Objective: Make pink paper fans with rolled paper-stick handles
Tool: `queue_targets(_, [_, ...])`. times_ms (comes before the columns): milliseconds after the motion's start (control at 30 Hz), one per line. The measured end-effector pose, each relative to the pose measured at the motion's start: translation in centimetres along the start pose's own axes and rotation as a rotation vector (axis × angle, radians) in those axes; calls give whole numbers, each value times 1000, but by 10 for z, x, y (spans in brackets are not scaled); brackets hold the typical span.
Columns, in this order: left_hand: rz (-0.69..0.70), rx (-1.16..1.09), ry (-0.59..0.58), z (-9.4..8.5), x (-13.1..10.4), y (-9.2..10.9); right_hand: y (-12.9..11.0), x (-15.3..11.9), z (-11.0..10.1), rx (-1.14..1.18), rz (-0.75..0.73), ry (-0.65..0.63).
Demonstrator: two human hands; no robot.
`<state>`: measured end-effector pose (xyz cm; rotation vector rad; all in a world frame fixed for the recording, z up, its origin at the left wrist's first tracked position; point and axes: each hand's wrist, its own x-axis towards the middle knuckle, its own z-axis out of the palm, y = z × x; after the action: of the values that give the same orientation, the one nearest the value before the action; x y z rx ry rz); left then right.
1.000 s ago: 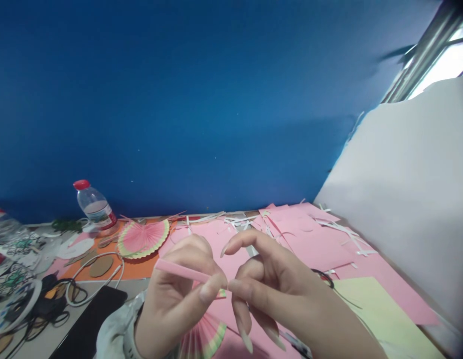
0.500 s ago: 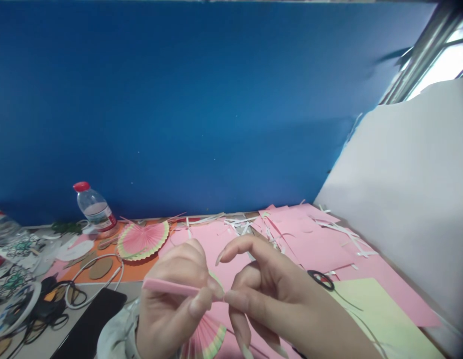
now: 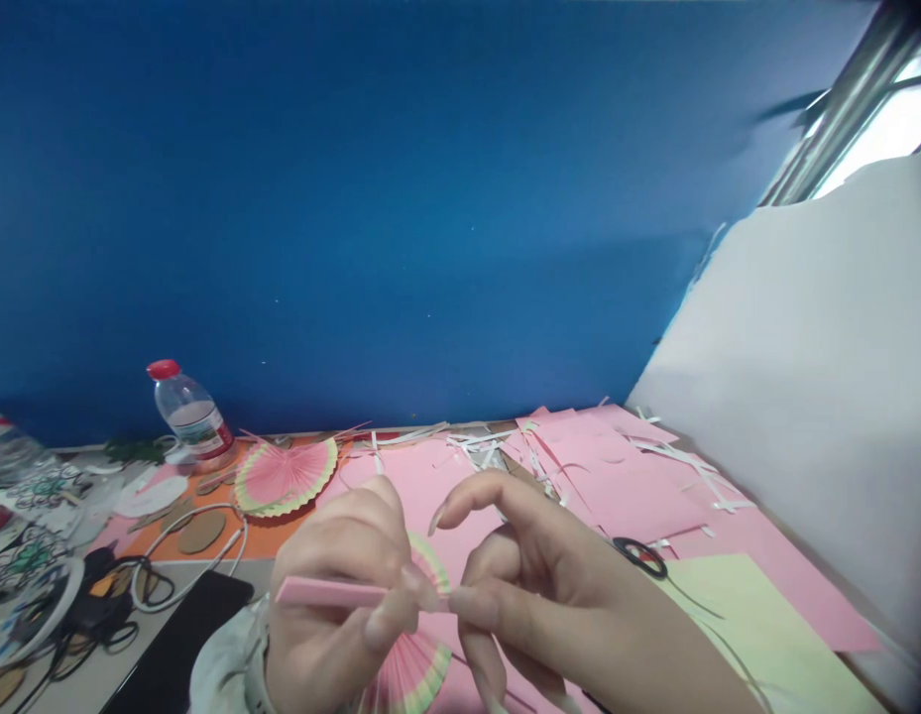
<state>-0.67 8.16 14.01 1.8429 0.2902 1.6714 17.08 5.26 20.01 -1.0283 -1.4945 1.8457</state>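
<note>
Between thumb and fingers, my left hand pinches a narrow folded pink paper strip, which lies nearly level across the palm. The thumb and a finger of my right hand close on the strip's right end, with the index finger curled above. Beneath and behind my hands is a pleated pink paper fan with a yellow-green edge, partly hidden. A second pleated fan of the same kind rests farther back on the left, on an orange sheet.
A red-capped bottle stands at the back left. Near the left edge are a black phone, tangled cables and cardboard discs. Pink sheets, a pale yellow sheet, paper scraps and black-handled scissors lie to the right.
My left hand has shifted slightly left and down with the pink strip, and the strip sits more level. More of the fan behind shows. My right hand has barely moved.
</note>
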Motion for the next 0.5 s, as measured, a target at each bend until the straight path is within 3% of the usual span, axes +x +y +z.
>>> queue_targets(133, [50,-145,-10,1,-1,-3,-2,0,0,-2,21,1])
queue_targets(500, [86,-156,24,5,3,3,12,7,-3,148,-51,-127])
